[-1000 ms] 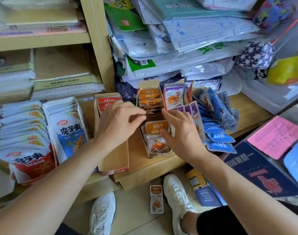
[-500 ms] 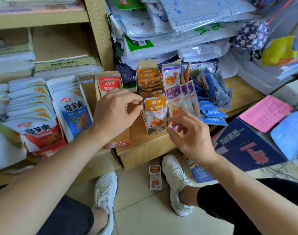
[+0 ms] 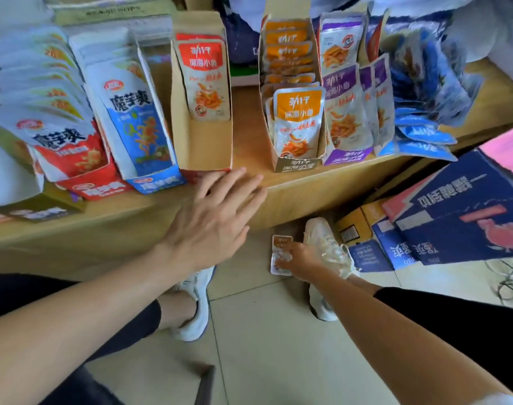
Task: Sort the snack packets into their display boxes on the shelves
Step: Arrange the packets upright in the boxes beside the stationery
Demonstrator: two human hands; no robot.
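Observation:
An orange snack packet [image 3: 281,244] lies on the floor tiles beside my right shoe [image 3: 326,247]. My right hand [image 3: 299,257] reaches down to it, fingers closing on its lower right edge. My left hand [image 3: 214,217] hovers flat with straight fingers at the shelf's front edge [image 3: 322,191], just before a tall cardboard display box [image 3: 202,147] with red packets [image 3: 204,80] at its back. To the right stands the orange packets' display box [image 3: 296,164], nearly full of orange packets [image 3: 297,118]. Purple packets [image 3: 345,112] fill the box beside it.
Loose blue packets [image 3: 424,83] pile up at the shelf's right. Larger blue [image 3: 135,118] and red [image 3: 62,141] packs stand in boxes at the left. Dark blue cartons [image 3: 459,217] lean on the floor at right. My left shoe [image 3: 196,302] is below the shelf.
My right hand has left the orange box and dropped to the packet on the floor. My left hand pulled back from the boxes to the shelf edge. The view tilted downward.

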